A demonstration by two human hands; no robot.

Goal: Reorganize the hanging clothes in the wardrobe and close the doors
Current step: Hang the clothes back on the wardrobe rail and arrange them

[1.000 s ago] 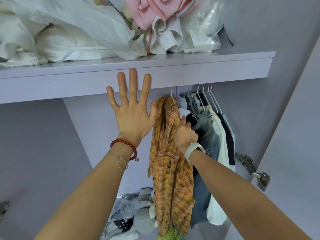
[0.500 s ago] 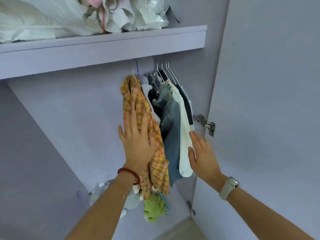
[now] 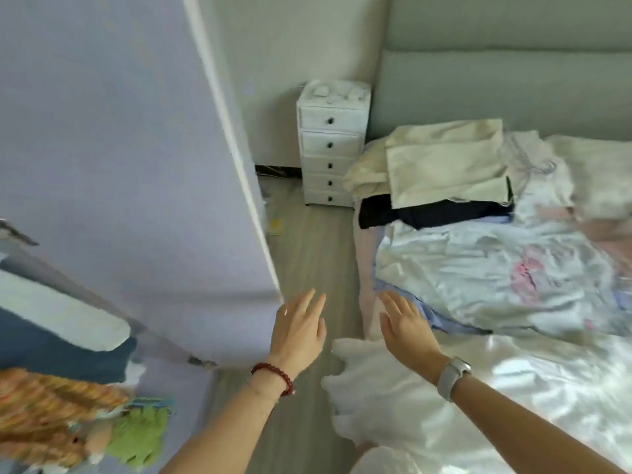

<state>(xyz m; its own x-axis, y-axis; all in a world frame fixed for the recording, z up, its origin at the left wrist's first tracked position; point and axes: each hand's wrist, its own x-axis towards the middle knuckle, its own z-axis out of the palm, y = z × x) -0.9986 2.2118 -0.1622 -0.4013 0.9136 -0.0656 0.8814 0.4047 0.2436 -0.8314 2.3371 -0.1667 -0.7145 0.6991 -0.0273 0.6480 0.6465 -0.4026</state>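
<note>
Both hands (image 3: 297, 331) (image 3: 407, 326) off the clothes, fingers straight, empty, beside the blurred, seemingly open lilac door (image 3: 136, 165).

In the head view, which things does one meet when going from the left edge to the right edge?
Orange plaid shirt → lilac wardrobe door → left hand → white drawer unit → right hand → cream cloth on the bed.
</note>
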